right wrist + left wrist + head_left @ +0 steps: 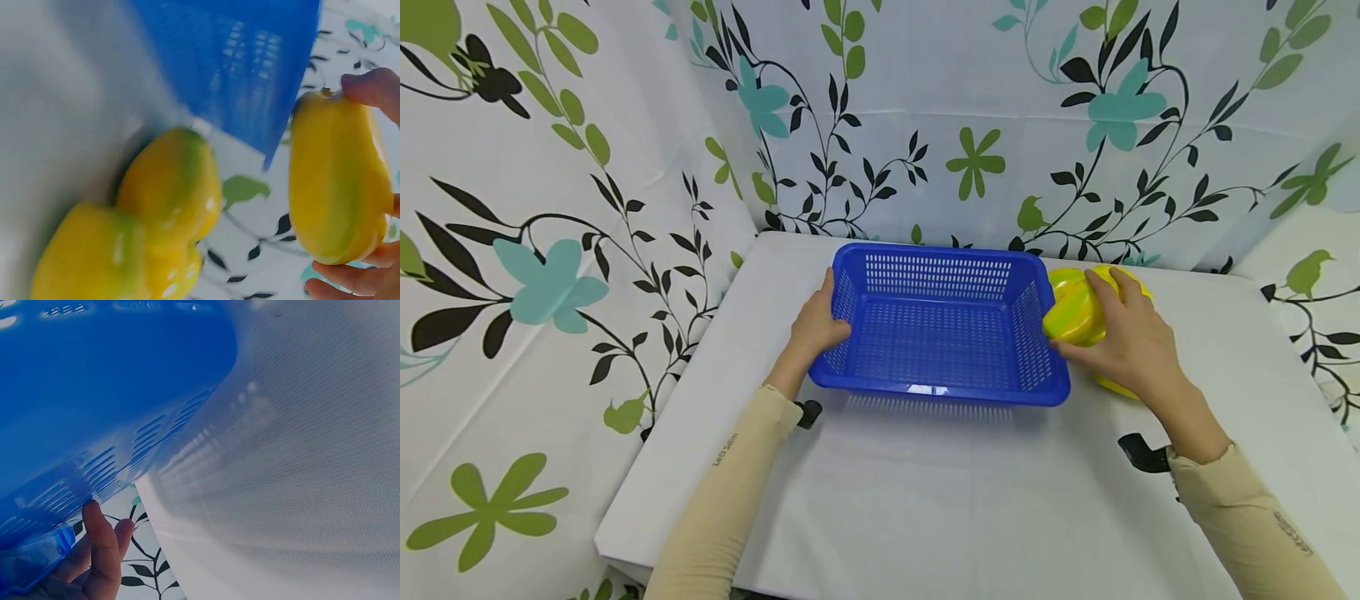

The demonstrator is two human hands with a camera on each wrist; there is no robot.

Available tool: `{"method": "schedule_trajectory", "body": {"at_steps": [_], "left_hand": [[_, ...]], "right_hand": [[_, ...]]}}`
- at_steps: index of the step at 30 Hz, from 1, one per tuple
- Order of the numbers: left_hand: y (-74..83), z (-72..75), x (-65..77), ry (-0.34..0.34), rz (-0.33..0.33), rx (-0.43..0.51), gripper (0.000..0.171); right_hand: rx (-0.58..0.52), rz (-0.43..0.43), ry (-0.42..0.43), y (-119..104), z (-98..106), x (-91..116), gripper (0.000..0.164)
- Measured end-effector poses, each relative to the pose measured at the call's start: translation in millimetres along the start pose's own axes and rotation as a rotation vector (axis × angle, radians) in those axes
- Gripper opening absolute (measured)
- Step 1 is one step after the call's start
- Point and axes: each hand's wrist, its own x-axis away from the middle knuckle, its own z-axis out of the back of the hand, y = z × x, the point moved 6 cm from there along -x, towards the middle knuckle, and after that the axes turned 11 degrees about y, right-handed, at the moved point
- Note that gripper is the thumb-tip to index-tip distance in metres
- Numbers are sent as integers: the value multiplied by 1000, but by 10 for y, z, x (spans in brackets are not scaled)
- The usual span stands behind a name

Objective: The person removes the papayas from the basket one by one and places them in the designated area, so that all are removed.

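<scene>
A blue perforated plastic basket (940,393) stands in the middle of the head view, empty inside. My left hand (812,327) grips its left side, thumb over the rim and fingers along the outer wall, as the left wrist view also shows. Just off the basket's right side, my right hand (1131,342) holds a glossy yellow papaya (337,181) with green streaks, fingers at both ends. More papayas (172,187) lie clustered below it in the right wrist view, partly hidden under the hand in the head view.
A white cloth covers the table (910,508). Leaf-patterned curtains (880,125) hang behind it and on both sides. The table's left edge runs close to the left forearm.
</scene>
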Motion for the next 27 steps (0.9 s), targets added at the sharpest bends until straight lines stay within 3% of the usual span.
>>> {"method": "schedule_trajectory", "body": {"at_steps": [5,11,17,27], "left_hand": [[10,3,7,-1,2,14,103],[6,1,4,-1,6,10,103],[6,10,13,-7,12,16,103],[14,7,18,-7,6,14,103]], "right_hand": [[30,-59,24,259,54,120,102],[46,-40,10,421,-26,272,100],[47,17,-4,454,-165,343,98],[-3,98,-106,459,-392,438,101]]}}
